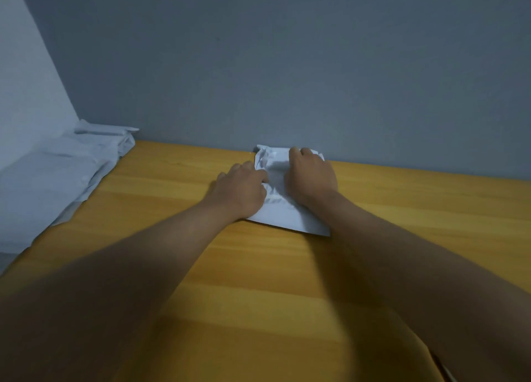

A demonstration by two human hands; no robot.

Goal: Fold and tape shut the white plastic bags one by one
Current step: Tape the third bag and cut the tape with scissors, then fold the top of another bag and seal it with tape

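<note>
Both hands — left hand & right hand — fingers curled, gripping crumpled white bag w/ no legible print.

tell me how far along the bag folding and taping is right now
Done: nothing in view shows a finished, taped bag. In hand: one white bag lies on the wooden table by the wall, its far end crumpled, with the left hand and right hand both on it, fingers curled into the plastic. Left: taping this one, though no tape is visible, then the pile of white bags at the table's left edge.
</note>
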